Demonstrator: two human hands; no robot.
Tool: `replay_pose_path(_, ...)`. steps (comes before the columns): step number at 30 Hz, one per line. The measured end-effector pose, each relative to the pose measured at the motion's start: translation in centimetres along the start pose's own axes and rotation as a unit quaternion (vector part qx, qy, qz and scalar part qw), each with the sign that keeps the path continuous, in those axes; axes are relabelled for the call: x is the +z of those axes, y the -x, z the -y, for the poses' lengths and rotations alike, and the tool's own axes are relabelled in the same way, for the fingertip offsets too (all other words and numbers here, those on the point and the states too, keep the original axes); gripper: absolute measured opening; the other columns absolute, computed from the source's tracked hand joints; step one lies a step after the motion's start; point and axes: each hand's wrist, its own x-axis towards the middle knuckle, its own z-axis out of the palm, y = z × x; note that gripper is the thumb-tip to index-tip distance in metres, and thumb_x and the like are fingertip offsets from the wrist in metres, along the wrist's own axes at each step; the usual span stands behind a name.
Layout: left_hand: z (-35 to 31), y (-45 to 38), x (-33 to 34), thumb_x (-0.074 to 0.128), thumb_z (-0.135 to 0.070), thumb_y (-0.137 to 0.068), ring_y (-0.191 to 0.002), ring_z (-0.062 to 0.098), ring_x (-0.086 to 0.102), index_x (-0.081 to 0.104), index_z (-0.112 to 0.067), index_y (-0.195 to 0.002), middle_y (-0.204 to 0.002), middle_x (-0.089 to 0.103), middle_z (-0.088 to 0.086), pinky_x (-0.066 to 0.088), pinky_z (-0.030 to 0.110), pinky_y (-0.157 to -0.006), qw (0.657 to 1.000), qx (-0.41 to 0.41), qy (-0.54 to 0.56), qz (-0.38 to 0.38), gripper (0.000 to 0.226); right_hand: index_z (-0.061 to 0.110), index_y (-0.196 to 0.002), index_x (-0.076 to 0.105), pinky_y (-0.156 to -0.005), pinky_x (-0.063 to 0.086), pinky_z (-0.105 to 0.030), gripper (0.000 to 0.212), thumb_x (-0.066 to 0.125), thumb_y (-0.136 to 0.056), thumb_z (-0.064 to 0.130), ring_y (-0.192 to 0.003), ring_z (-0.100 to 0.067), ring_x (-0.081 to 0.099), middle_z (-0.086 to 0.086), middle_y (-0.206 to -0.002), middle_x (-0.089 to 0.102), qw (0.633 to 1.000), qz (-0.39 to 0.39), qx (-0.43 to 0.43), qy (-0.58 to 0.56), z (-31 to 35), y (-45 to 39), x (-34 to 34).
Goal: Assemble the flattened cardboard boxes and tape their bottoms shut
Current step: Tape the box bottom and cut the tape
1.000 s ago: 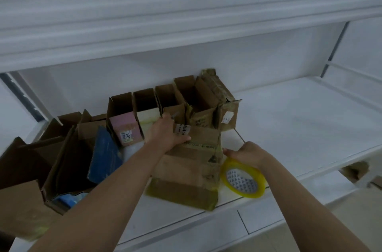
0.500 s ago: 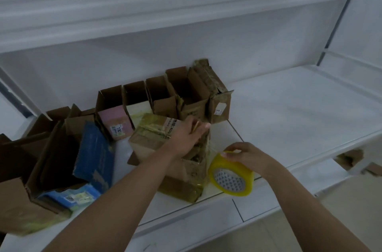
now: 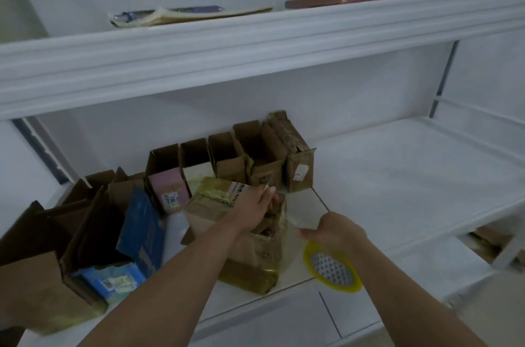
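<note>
Taping a cardboard box (image 3: 227, 221) near the shelf (image 3: 397, 176) front edge.
Light, stiff card that creases; best held at its corners. Open boxes (image 3: 227, 159) behind show nothing inside. Left hand (image 3: 255, 208) presses curled onto its top; right hand (image 3: 335, 233) grips the yellow tape roll (image 3: 332, 268), strip stretched to it.

Shelf (image 3: 397, 176) open right; boxes (image 3: 227, 159) crowding left, prob. to wall.
</note>
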Motion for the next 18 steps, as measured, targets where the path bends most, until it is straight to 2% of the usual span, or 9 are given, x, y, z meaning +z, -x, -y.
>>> replay_pose_path(3, -0.6, -0.2, -0.4, 0.033, -0.039, -0.104, -0.08, 0.016, 0.053, 0.051, -0.012, -0.091, -0.083, 0.055, -0.001, 0.043, 0.032, -0.077, 0.999, -0.038, 0.028, 0.024, 0.035, 0.025, -0.094, 0.067, -0.091, 0.05, -0.038, 0.066, 0.053, -0.069, 0.085, -0.097, -0.017, 0.062, 0.005, -0.104, 0.066, 0.998, 0.01, -0.021, -0.054, -1.0, 0.4, -0.1)
replay_pose_path(6, -1.1, -0.3, -1.1, 0.033, -0.033, -0.105, -0.077, 0.01, 0.054, 0.058, -0.014, -0.091, -0.08, 0.055, -0.006, 0.044, 0.019, -0.068, 0.996, -0.021, 0.019, 0.079, 0.035, 0.033, -0.099, 0.071, -0.101, 0.046, -0.039, 0.033, 0.061, -0.084, 0.061, -0.11, -0.016, 0.06, 0.009, -0.116, 0.064, 0.988, 0.02, -0.059, -0.139, -2.1, 0.8, -0.3)
replay_pose_path(8, -1.2, -0.4, -1.7, 0.035, -0.031, -0.105, -0.067, 0.003, 0.055, 0.065, -0.017, -0.087, -0.074, 0.059, -0.009, 0.045, 0.013, -0.061, 0.994, -0.01, 0.042, 0.105, 0.037, 0.025, -0.102, 0.075, -0.101, 0.048, -0.038, 0.029, 0.063, -0.089, 0.048, -0.102, -0.015, 0.064, 0.005, -0.109, 0.071, 0.981, 0.025, -0.065, -0.179, -2.7, 0.8, -0.3)
replay_pose_path(10, -1.4, -0.6, -2.0, 0.038, -0.029, -0.104, -0.058, 0.004, 0.051, 0.068, -0.016, -0.088, -0.072, 0.061, -0.009, 0.043, 0.015, -0.054, 0.987, -0.018, 0.096, 0.131, 0.036, 0.023, -0.096, 0.078, -0.099, 0.049, -0.037, 0.026, 0.066, -0.088, 0.044, -0.093, -0.012, 0.066, 0.002, -0.099, 0.074, 0.974, 0.024, -0.068, -0.215, -2.9, 1.1, -0.3)
replay_pose_path(12, -1.7, -1.0, -2.1, 0.042, -0.028, -0.103, -0.052, 0.005, 0.044, 0.07, -0.014, -0.091, -0.07, 0.056, -0.007, 0.036, 0.018, -0.049, 0.979, -0.04, 0.123, 0.158, 0.034, 0.028, -0.085, 0.079, -0.098, 0.05, -0.038, 0.018, 0.07, -0.086, 0.043, -0.09, -0.01, 0.068, 0.005, -0.092, 0.076, 0.967, 0.02, -0.067, -0.246, -3.1, 1.2, 0.0)
replay_pose_path(15, -1.9, -1.5, -1.9, 0.039, -0.025, -0.104, -0.052, 0.008, 0.038, 0.072, -0.009, -0.099, -0.069, 0.054, -0.005, 0.028, 0.022, -0.048, 0.957, -0.08, 0.168, 0.221, 0.037, 0.042, -0.073, 0.076, -0.098, 0.051, -0.039, 0.012, 0.072, -0.084, 0.044, -0.09, -0.007, 0.068, 0.014, -0.085, 0.075, 0.96, 0.004, -0.067, -0.27, -3.3, 1.3, 0.2)
replay_pose_path(18, -1.9, -1.6, -1.6, 0.033, -0.028, -0.106, -0.057, 0.009, 0.045, 0.072, -0.006, -0.103, -0.074, 0.057, -0.002, 0.034, 0.024, -0.053, 0.952, -0.086, 0.175, 0.237, 0.045, 0.053, -0.069, 0.072, -0.098, 0.051, -0.039, 0.014, 0.071, -0.083, 0.049, -0.091, -0.008, 0.068, 0.02, -0.085, 0.073, 0.961, -0.007, -0.064, -0.268, -3.3, 1.2, 0.0)
